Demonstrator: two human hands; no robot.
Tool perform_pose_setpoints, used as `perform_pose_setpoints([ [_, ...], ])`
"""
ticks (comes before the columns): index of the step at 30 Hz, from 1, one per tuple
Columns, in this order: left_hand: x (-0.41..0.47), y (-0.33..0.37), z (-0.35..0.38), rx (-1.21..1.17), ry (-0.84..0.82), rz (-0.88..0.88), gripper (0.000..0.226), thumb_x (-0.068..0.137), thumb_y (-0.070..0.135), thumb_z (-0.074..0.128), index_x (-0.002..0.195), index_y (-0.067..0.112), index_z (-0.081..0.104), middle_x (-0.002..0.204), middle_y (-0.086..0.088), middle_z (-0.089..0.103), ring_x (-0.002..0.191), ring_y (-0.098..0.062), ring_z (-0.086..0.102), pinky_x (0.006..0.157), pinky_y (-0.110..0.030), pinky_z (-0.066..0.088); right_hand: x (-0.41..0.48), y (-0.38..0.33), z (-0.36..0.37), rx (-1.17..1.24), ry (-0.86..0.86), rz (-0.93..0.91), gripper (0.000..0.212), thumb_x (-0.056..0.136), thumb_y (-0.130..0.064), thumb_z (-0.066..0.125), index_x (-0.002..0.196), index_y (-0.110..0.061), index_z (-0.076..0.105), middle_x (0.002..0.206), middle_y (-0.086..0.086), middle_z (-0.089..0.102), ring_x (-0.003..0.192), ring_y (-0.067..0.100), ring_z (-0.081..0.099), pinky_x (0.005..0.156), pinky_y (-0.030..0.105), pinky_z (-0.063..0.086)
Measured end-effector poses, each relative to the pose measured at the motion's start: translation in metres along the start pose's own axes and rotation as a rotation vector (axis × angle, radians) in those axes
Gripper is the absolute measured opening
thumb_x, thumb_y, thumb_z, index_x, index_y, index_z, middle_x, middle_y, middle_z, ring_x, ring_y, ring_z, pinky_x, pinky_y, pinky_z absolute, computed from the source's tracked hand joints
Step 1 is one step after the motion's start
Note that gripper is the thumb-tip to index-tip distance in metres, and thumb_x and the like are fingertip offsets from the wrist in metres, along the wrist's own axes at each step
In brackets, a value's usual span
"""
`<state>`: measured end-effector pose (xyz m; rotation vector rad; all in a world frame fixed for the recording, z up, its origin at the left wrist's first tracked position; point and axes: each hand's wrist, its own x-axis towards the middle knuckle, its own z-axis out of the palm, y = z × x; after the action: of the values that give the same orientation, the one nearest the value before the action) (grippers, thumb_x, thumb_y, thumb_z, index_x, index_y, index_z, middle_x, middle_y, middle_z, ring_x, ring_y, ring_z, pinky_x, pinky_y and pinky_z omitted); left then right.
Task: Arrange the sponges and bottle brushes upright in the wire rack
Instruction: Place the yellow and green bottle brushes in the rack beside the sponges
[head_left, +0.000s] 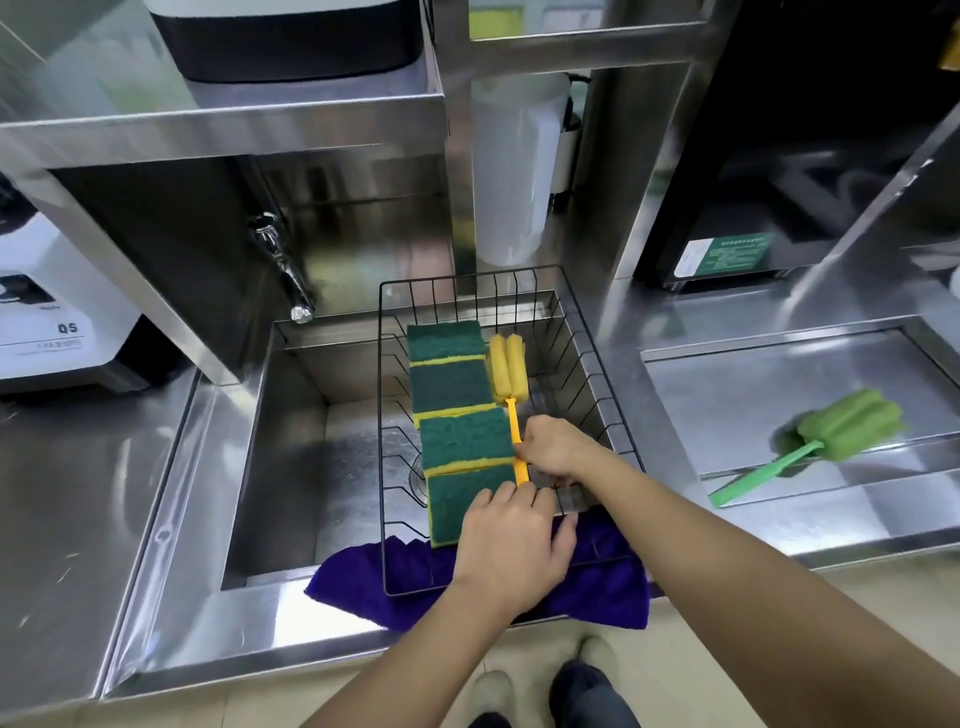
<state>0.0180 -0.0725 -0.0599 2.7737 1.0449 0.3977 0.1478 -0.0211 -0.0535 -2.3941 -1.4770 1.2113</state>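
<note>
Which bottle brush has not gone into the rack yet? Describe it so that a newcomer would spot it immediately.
Start at the black wire rack over the steel sink, then look right to the shallow steel drainboard. The green foam-headed bottle brush lies flat there, alone; the yellow foam brush already sits in the rack beside the green-and-yellow sponges.

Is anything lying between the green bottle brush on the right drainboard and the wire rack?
Nothing visible does. The green bottle brush lies alone on the drainboard, with bare steel between it and the wire rack. Both hands are inside the rack.
</note>
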Motion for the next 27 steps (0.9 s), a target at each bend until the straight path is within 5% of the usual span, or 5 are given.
perform_pose_setpoints([
  [5,0.004,0.006,-0.001,-0.002,-0.043,0.043,0.039,0.085,0.045,0.039,0.07,0.014,0.058,0.063,-0.002,0.06,0.058,-0.022,0.056,0.052,-0.031,0.043,-0.009,0.01,-0.025,0.154,0.003,-0.074,0.021,0.094,-0.025,0.049,0.092,-0.005,0.057,0.076,0.013,0.058,0.061,0.021,0.054,0.053,0.028,0.045],
  [10,0.016,0.023,0.005,0.006,-0.11,0.08,0.045,0.085,0.05,0.035,0.083,0.015,0.063,0.073,-0.001,0.065,0.067,-0.022,0.06,0.06,-0.033,0.048,-0.021,0.025,-0.06,0.333,0.364,-0.134,0.014,0.093,-0.021,0.051,0.08,-0.017,0.053,0.067,-0.002,0.055,0.059,0.014,0.052,0.052,0.024,0.04],
  [16,0.027,0.04,0.01,-0.012,-0.183,0.122,0.051,0.084,0.057,0.029,0.09,0.017,0.061,0.08,-0.001,0.067,0.074,-0.023,0.062,0.065,-0.035,0.047,-0.035,0.086,-0.079,0.134,0.672,0.183,0.025,0.091,-0.014,0.041,0.107,-0.007,0.06,0.106,0.023,0.067,0.102,0.04,0.062,0.084,0.04,0.048],
  [20,0.028,0.046,0.015,-0.028,-0.205,0.129,0.069,0.078,0.062,0.005,0.104,0.018,0.051,0.103,-0.001,0.065,0.095,-0.021,0.058,0.081,-0.034,0.04,-0.048,0.123,-0.073,-0.074,0.782,0.378,0.03,0.092,-0.007,0.038,0.118,0.0,0.05,0.121,0.024,0.058,0.109,0.041,0.059,0.084,0.042,0.047],
  [27,0.029,0.047,0.018,-0.006,-0.202,0.153,0.064,0.081,0.06,0.006,0.1,0.019,0.051,0.098,0.001,0.066,0.09,-0.019,0.06,0.078,-0.033,0.042,-0.058,0.173,-0.053,-0.009,0.706,0.613,0.057,0.088,-0.013,0.05,0.136,0.004,0.023,0.128,0.027,0.044,0.109,0.042,0.058,0.081,0.042,0.048],
])
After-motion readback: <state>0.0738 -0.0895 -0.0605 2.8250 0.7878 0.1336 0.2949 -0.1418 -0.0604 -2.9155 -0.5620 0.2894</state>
